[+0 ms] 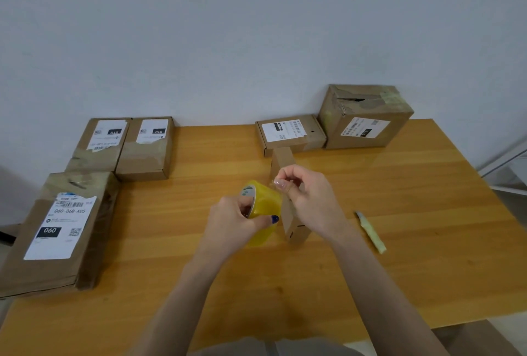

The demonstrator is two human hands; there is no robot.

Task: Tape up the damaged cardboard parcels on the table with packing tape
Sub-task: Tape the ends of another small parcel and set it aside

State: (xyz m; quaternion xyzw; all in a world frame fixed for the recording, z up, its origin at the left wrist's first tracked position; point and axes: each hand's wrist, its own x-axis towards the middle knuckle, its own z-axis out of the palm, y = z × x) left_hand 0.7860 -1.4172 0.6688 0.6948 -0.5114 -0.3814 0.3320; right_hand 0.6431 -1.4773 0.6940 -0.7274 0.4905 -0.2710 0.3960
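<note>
Glossy, translucent yellow tape roll [263, 207] with a white printed core, held over the tabletop [399, 255], in front of a long narrow cardboard parcel [283, 160]. Gripped by the left hand [233, 218], thumb across the outer face, fingers hooked into the core. Just right of it, the right hand [309, 198], fingers curled, pinching the clear loose tape end [278, 184] near the roll's top edge. Both forearms reaching in from below.

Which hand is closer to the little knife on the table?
Right. The right hand is just left of the knife; the left hand is farther left, holding the tape.
</note>
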